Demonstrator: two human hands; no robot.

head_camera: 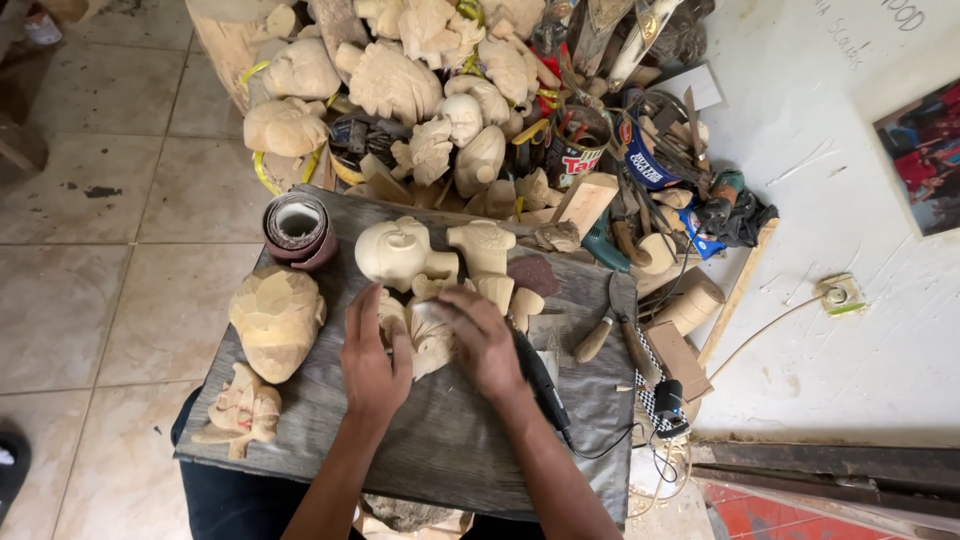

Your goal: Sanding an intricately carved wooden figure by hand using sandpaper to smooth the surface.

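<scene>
**Small carving under both hands, surface work partway**

Nearest: grey tabletop across the person's lap. Left hand lies flat, fingers spread, pinning a small pale carving at the board's middle. Right hand lies over the carving's right side, fingers curled down on it; whether it pinches sandpaper or anything else, cannot tell, as the palm hides it. Left grip: wide, pressing rather than closing.

Judgement: the carving is already cut to shape, its relief visible between the hands, so roughing looks done and what remains looks like smoothing or finishing. No paint or stain on it.

Just right of the right hand: black rotary tool lying down, its cord trailing off the edge; a wooden-handled knife beside it. Both untouched.

Left on the board: a large mask and a small figure, both bare wood. Beyond the hands: a round head, a bust, a sandpaper roll.

Farthest: a heap of unpainted carvings and tins of tools by the wall.
</scene>
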